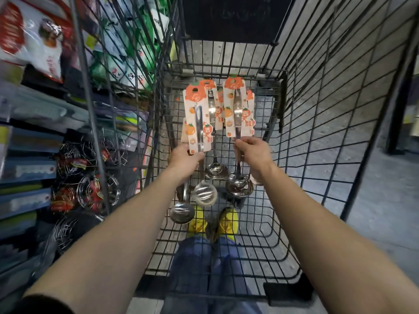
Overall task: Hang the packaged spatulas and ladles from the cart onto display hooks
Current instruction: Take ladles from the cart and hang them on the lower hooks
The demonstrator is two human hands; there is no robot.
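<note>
ladles (237,109) — held in left grip (185,157), right grip (252,152)

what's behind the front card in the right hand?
One more orange card edge shows behind the front card in the right hand. Its utensil and any further packs are covered.

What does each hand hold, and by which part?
The left hand grips the left ladles by their handles, just below the cards; the right hand grips the right ladles likewise.
</note>
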